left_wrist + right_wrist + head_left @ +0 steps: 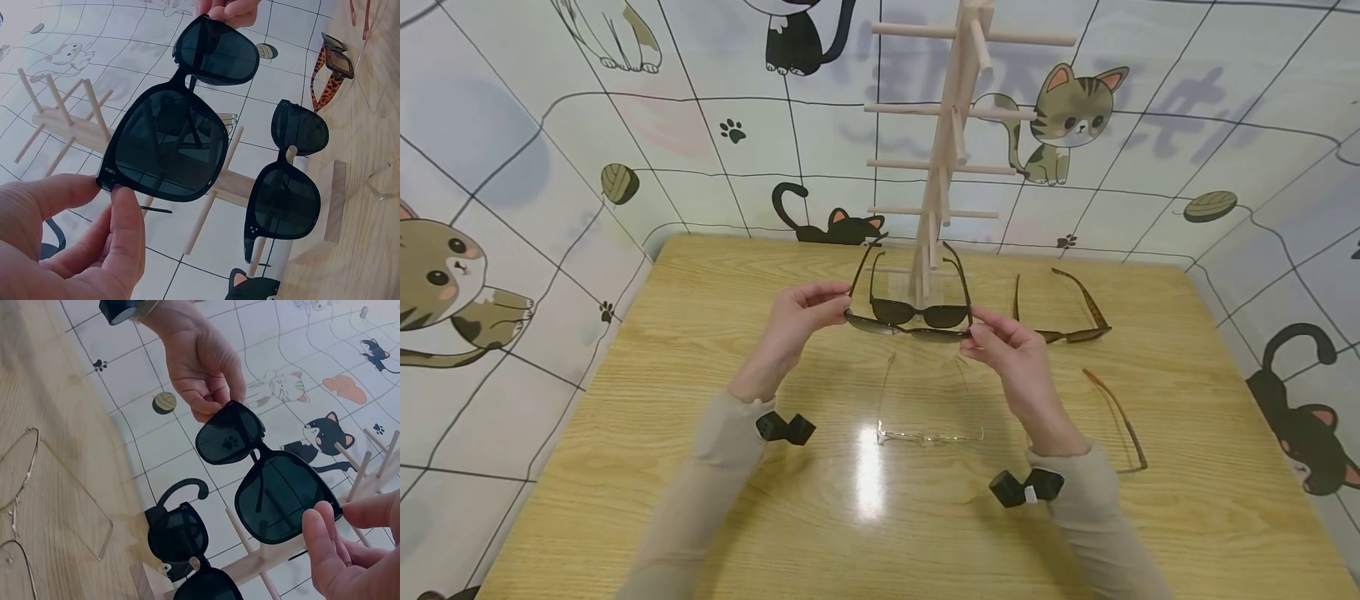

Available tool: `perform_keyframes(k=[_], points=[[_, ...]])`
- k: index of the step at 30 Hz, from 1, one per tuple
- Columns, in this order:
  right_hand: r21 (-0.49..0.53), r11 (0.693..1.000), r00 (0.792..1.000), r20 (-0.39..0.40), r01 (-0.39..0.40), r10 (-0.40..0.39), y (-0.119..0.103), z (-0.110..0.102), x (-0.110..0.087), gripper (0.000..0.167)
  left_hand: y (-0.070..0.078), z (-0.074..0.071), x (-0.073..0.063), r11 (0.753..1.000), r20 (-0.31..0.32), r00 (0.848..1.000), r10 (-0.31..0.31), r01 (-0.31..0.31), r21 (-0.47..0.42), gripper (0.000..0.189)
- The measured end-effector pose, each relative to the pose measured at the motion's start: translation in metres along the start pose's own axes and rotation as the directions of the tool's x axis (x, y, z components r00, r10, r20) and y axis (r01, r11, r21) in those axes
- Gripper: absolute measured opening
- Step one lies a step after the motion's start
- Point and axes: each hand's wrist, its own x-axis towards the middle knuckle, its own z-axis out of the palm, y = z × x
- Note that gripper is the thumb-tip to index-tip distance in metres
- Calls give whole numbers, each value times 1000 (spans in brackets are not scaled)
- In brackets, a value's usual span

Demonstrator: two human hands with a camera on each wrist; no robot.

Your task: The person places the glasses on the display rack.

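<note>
Black-framed sunglasses [940,336] [172,147] are held up in front of a wooden display stand [937,179]. My left hand [801,325] pinches one outer corner of the frame between thumb and fingers. At the opposite corner, my right hand [1018,358] pinches the frame in the same way. The temples are unfolded and point toward the stand. A second pair of dark sunglasses [891,312] [287,200] hangs on the stand's lowest part, just behind the held pair. In the head view the two pairs partly overlap.
Thin-rimmed clear glasses [925,437] lie on the wooden table [700,517] below my hands. Tortoiseshell sunglasses [1086,335] rest to the right of the stand, partly behind my right hand. Nearer, a brown temple [1123,417] shows beside my right forearm. Several pegs stick out from the stand.
</note>
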Motion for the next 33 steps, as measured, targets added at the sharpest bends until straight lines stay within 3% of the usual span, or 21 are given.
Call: perform_keyframes(k=[8,17,26,33], points=[[23,999,1000,10,-30,30,-6,-9,15,39,5,9,11,999,-24,999,-34,34,13,30],[88,996,999,-1,-32,32,-12,-17,39,20,6,21,32,998,-69,997,-44,42,-37,30],[42,994,994,-37,-99,101,-15,-14,63,35,1,25,53,994,-135,990,-50,36,-106,28],[74,990,990,-70,-120,125,-11,-16,73,19,-7,27,62,987,-150,988,-41,17,-158,29]])
